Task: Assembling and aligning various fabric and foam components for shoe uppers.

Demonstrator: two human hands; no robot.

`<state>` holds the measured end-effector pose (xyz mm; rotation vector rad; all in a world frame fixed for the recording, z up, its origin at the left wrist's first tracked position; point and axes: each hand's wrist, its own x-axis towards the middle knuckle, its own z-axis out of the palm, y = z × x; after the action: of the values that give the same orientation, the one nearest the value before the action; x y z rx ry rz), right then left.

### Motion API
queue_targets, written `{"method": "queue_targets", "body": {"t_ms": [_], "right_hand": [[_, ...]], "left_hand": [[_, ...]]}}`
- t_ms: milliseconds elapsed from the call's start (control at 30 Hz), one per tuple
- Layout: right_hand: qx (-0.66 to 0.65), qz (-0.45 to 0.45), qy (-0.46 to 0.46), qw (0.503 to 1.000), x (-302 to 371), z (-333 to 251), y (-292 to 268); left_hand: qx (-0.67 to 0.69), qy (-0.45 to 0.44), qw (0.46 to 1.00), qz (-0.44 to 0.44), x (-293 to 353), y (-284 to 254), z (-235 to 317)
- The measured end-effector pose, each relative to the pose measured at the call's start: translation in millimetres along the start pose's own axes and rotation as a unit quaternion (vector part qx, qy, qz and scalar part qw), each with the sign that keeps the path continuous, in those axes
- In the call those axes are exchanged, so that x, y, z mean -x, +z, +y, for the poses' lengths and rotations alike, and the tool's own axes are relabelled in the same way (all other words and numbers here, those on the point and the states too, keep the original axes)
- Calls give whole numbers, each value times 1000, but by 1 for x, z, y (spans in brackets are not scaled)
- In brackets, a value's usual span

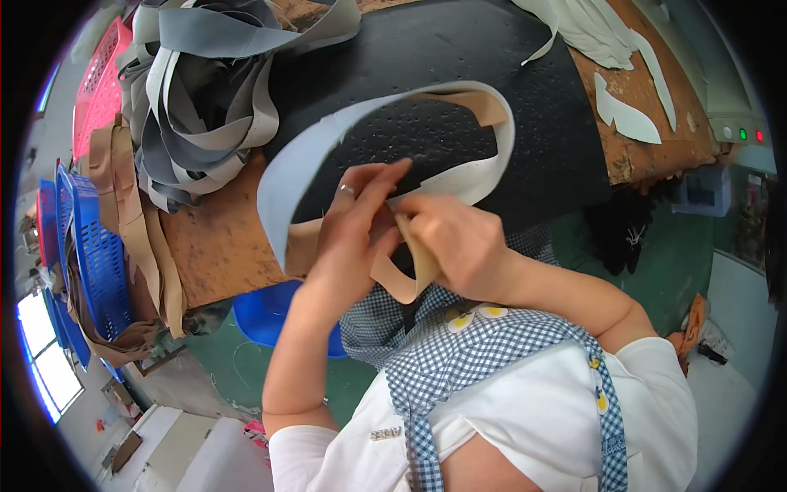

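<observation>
A long strip of pale grey-blue sheet material [297,176] curves in a wide upright loop above the black mat, with tan patches showing on its inner side. My right hand [463,246] is closed, its fingers pinched on the strip. A tan end [399,284] of it hangs curled below my fingers. Just left of it, my left hand [354,220] is closed on the strip too, thumb bent in and index finger stretched over the loop. The exact spot where the fingertips meet is partly hidden behind the hands.
The black perforated mat [557,115] lies on a worn wooden table [209,254]. Grey strips [205,123] pile up at the far left. Tan strips [135,213] hang over the left edge beside blue baskets [98,254] and a pink basket [98,78]. White scraps [627,115] lie far right.
</observation>
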<state>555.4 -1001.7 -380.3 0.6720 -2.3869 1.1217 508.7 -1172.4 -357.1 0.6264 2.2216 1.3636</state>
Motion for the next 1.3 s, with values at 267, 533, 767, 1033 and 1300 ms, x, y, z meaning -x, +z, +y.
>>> {"method": "queue_targets", "body": {"t_ms": [267,533,767,1033,1300], "right_hand": [[36,-39,62,997,4,-6,-4],[45,-40,121,991,2,3,-17],[-20,-36,225,974,3,10,-15],[6,-14,207,978,-1,15,-15],[16,-23,214,976,-4,10,-14]], "left_hand": [[-279,12,943,180,57,46,-24],[-295,20,948,115,61,41,-37],[-294,34,949,107,56,32,-29],[-354,23,934,36,43,4,4],[-445,72,891,-56,39,-8,6]]}}
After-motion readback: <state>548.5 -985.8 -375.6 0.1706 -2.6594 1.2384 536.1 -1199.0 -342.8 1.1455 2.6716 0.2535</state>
